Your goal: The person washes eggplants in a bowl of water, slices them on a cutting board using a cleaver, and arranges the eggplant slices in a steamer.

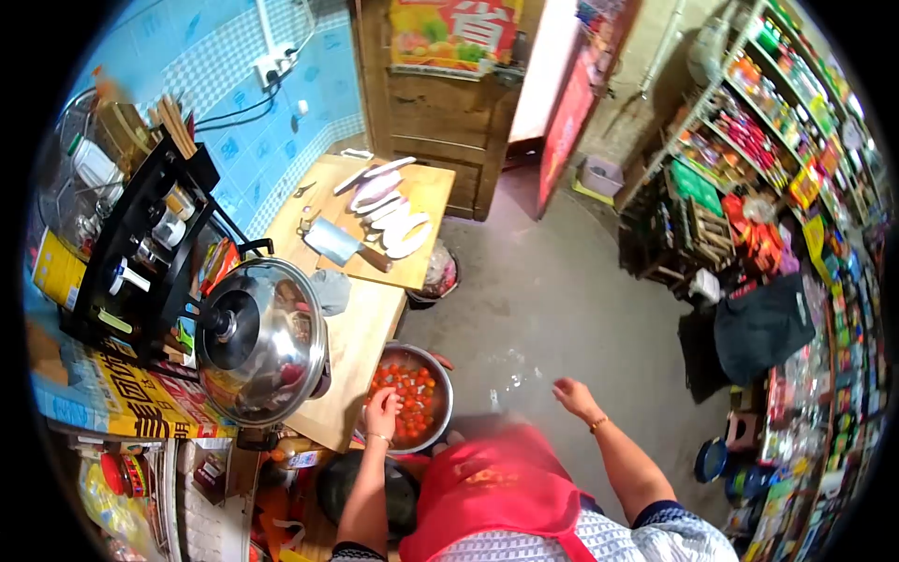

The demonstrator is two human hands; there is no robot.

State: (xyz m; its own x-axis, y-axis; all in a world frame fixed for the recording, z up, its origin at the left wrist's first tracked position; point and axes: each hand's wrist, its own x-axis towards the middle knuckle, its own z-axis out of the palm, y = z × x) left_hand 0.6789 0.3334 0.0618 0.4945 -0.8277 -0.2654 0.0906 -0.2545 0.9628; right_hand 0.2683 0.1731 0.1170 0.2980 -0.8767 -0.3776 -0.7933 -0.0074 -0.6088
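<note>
My left hand (382, 412) hangs over the near left side of a metal basin (448, 398) at the counter's end. Its fingers are partly bent and apart, with nothing visible in them. Many small red tomatoes (412, 386) lie in the basin, seemingly in water. Out to the right, over the floor, is my right hand (576, 401), its fingers curled together and no object showing. On a wooden cutting board (426, 192) lie long sliced pieces of peeled eggplant (405, 234) and a cleaver (332, 243) with a wooden handle.
A large lidded pot (262, 342) stands on the counter left of the basin, beside a black rack (140, 253) with jars. A dark round pan (398, 492) sits below my left forearm. Packed shelves (749, 122) line the right wall; a wooden door (440, 131) is at the back.
</note>
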